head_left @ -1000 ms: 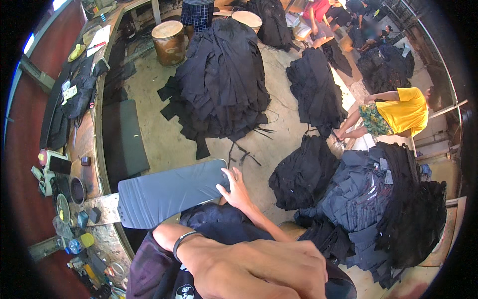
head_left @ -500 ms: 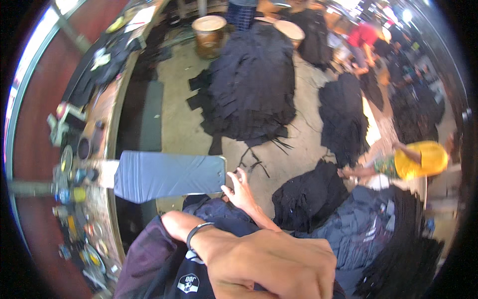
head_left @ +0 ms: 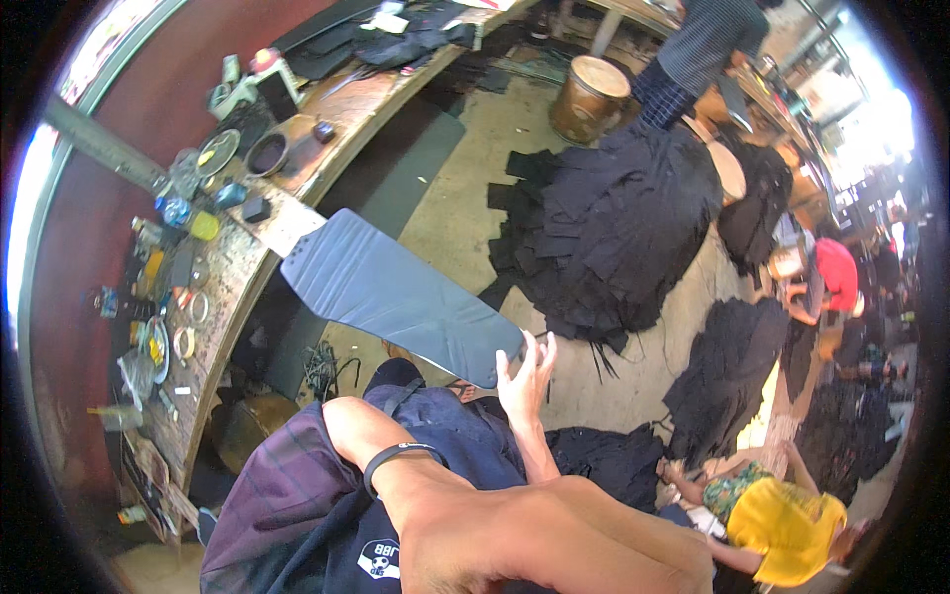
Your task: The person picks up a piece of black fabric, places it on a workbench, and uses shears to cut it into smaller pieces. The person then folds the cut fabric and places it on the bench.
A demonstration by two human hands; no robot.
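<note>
A long, tapered board (head_left: 401, 292) with a wrinkled blue-grey covering stretches from the workbench at the left to just above my lap. Its far end lies by the bench edge. At the near end is my right hand (head_left: 527, 391), fingers apart, with the fingertips at the board's corner. My left hand (head_left: 584, 530) is very close to the camera, below the board and apart from it. A dark band (head_left: 404, 453) circles my left wrist. The back of that hand faces up and its fingers are hidden. Dark cloth (head_left: 440, 431) covers my lap.
The worn wooden workbench (head_left: 223, 342) holds a dark bowl (head_left: 268, 154), bottles and small tools. Layered black pieces (head_left: 614, 228) form a large heap on the floor. A drum-shaped stool (head_left: 589, 99) stands behind. People in yellow (head_left: 782, 525), red (head_left: 837, 275) and dark checks (head_left: 698, 59) are nearby.
The view has turned, so the board now slants down to the right and more of the workbench shows. My right hand stays at the board's end. My left hand stays close to the camera.
</note>
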